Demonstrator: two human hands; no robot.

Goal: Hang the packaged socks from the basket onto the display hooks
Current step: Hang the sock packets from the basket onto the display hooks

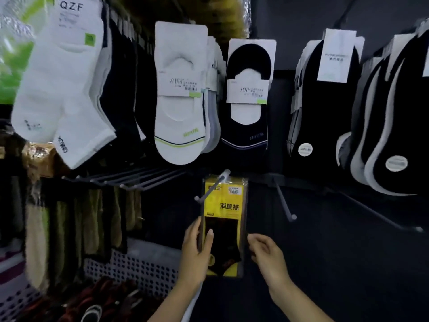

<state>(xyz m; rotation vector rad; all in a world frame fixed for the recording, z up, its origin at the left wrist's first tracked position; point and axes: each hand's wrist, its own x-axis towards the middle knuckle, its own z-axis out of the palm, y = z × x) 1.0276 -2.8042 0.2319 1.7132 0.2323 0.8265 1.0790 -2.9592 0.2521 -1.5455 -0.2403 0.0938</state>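
Grips sock pack (224, 205) at 8 o'clock edge with left hand (197, 252), thumb across front; top on display hook (212, 185) at 12 o'clock. Hovers right hand (264, 252) at 3 o'clock, loosely curled, empty.

This is a shop, at a sock display. A dark wall panel (313, 240) carries grey metal pegs (284, 201), and from the middle peg hangs a yellow-and-black plastic packet of socks (224, 205) with printed lettering and a small price sticker. Above the packet hang white low-cut socks on white cards (180, 94) and black low-cut socks on white cards (248, 94), several deep, the front cards bearing printed labels. Up and left of the packet are white ankle socks under a card reading QZF (62, 89); up and right of it, black socks with round stickers (325, 101). Below and left of the packet stands a grey perforated plastic basket (139, 268).
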